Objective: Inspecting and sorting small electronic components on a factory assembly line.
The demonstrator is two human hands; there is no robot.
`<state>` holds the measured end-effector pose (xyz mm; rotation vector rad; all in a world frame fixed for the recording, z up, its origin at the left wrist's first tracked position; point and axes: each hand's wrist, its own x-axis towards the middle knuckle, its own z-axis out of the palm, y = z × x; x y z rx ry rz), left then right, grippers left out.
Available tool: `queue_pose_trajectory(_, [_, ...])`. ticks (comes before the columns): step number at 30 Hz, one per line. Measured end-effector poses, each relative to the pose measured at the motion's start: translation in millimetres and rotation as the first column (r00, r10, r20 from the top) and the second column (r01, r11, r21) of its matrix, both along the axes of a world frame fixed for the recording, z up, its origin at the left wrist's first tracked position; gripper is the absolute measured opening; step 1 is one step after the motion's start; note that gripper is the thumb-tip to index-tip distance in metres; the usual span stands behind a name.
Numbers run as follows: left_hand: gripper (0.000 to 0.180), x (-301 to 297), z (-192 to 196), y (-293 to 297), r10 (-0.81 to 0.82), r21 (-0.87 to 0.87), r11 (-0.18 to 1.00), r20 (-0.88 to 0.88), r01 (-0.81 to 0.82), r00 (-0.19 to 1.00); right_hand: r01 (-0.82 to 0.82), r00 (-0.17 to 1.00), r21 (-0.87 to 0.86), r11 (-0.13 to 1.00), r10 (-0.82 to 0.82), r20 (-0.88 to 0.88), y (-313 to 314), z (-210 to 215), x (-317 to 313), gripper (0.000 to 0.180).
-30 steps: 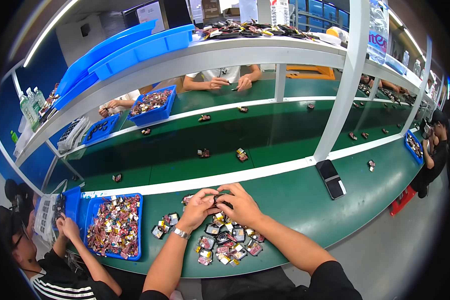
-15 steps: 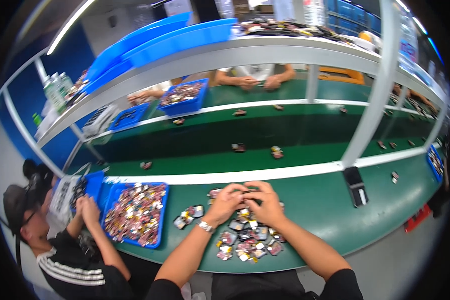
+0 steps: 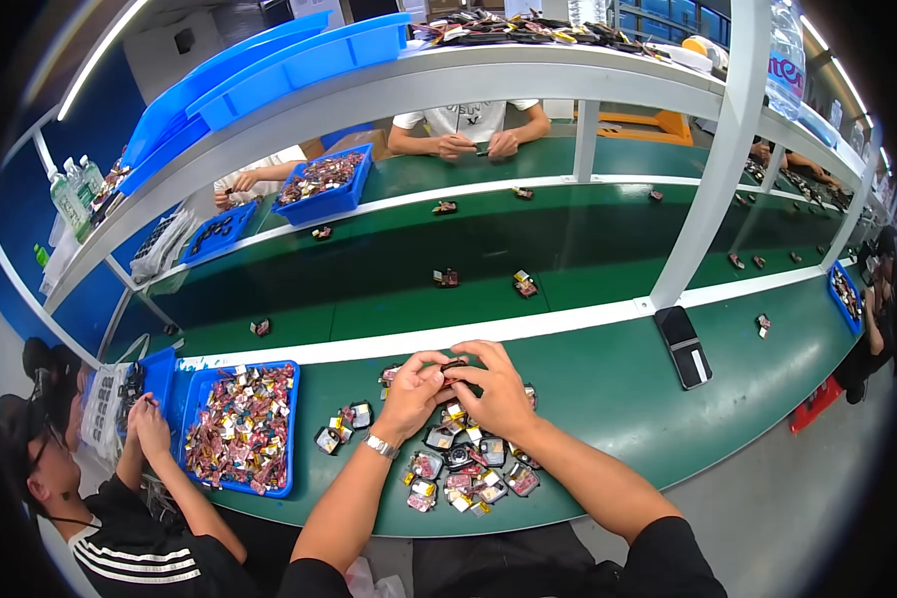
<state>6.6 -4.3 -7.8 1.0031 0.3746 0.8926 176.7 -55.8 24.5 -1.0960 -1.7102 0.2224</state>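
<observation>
Pinching a small dark part [image 3: 455, 366] between them, your left hand [image 3: 412, 397] and right hand [image 3: 494, 391] meet over the module pile [image 3: 458, 456]. Its long axis is hidden.

Your left hand [image 3: 409, 401] and right hand [image 3: 500, 397] meet over the green counter [image 3: 608, 419], their fingers pinching a small dark part [image 3: 454, 367] between them. A silver watch [image 3: 381, 446] circles your left wrist. Just below your hands lies a pile of small electronic parts [image 3: 458, 456], with a smaller cluster [image 3: 344, 423] to its left. Farther left, a blue tray [image 3: 293, 429] is filled with similar pieces, and beside it a co-worker in a black top [image 3: 159, 533] sits with both hands raised. To your right rests a flat black object [image 3: 680, 344]. Beyond, parts lie scattered along a dark green lane [image 3: 369, 259].
</observation>
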Motion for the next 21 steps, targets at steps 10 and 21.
queue_pose_trajectory(10, [0.022, 3, 5, -8, 0.098, -0.025, 0.995, -0.086, -0.101, 0.991, -0.04, 0.999, 0.034, 0.999, 0.04, 0.012, -1, 7, 1, 0.016])
queue_pose_trajectory(21, [0.027, 4, 5, -6, 0.101, -0.049, 0.993, -0.057, -0.104, 0.993, 0.072, 0.995, 0.14, 0.988, -0.08, 0.055, 3, 3, -4, 0.011])
